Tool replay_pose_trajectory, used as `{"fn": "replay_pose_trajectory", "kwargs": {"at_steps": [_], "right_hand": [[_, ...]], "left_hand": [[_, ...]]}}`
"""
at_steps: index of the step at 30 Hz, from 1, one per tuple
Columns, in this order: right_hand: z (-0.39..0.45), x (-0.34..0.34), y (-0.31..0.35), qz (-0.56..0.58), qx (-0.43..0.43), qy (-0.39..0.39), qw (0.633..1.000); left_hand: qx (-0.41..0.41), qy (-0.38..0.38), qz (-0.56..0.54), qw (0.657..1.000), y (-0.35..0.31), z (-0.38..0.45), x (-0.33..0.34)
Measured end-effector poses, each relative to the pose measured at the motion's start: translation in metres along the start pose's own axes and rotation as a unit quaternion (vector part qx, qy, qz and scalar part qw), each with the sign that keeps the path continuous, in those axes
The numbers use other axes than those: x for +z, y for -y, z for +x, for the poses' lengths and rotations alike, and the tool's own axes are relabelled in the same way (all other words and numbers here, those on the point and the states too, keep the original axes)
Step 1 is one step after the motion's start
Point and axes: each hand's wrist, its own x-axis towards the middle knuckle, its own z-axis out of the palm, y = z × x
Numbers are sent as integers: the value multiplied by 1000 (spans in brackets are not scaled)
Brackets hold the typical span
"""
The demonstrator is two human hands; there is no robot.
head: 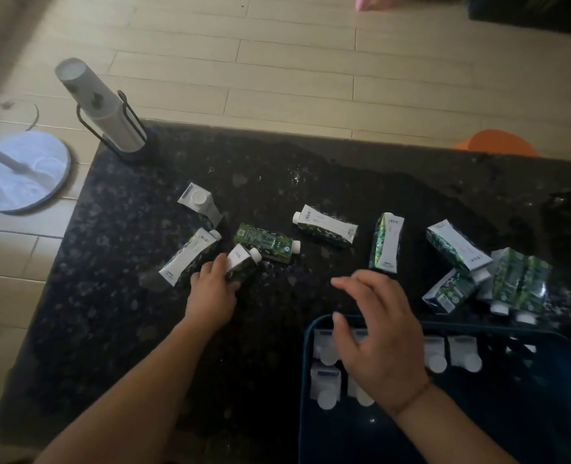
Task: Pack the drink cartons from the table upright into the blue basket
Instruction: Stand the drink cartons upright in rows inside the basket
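Packing partly done: about six cartons (324,383) stand upright in the basket (305,363).
Left hand (212,293) grips one carton (242,264) on the table (116,296); right hand (377,326) hovers spread, empty, over the basket rim. About nine more lie loose.

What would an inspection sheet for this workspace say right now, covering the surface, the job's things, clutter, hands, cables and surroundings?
Surface: dark speckled stone table, some shiny spots near the far middle.
Job's things: blue basket at the near right edge, several cartons upright inside with white caps up; about ten drink cartons loose on the table, most lying down.
Clutter: stack of paper cups in a black wire holder at the far left corner.
Hands: left hand has its grip on a small carton; right hand open, hovering over the basket's far rim.
Cables: nothing seen on the table.
Surroundings: light wood floor, a round white stand base at left, an orange object beyond the far edge.
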Motion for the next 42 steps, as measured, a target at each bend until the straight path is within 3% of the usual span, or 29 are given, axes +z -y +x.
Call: {"fn": "replay_pose_trajectory", "kwargs": {"at_steps": [1,3,4,6,8,11,14,15,17,19,20,21,23,32,42], "right_hand": [[3,-4,1,8,1,23,1000],[8,-15,5,59,18,110,992],[11,-22,8,109,36,161,980],[13,-39,15,183,50,222,956],[15,-60,25,197,15,222,955],[11,-92,31,231,-57,164,957],[-5,-121,19,232,-52,113,965],[-15,-128,12,223,-46,93,969],[-38,-136,-3,198,-24,55,978],[-64,-137,-20,172,2,36,984],[-77,-134,-27,157,12,40,987],[-90,-130,-34,138,21,52,989],[-111,-115,-45,93,36,82,992],[-148,-23,-89,-59,100,182,976],[-143,9,-95,-52,103,141,983]], "left_hand": [[-2,20,-113,993,-5,-10,-12],[26,121,-325,937,-15,-38,-42],[60,181,-375,907,-20,-52,-57],[134,296,-399,857,-41,-79,-82],[189,375,-375,826,-72,-98,-94],[238,424,-342,804,-114,-115,-96],[238,436,-373,784,-138,-124,-86],[243,410,-383,791,-143,-126,-78],[250,263,-351,863,-153,-129,-59],[233,75,-210,947,-158,-128,-36],[233,21,-101,967,-158,-130,-24],[243,7,-14,970,-157,-132,-13],[262,32,43,964,-153,-136,9],[215,-58,-24,975,-134,-140,39],[199,14,-83,976,-119,-149,38]]}}
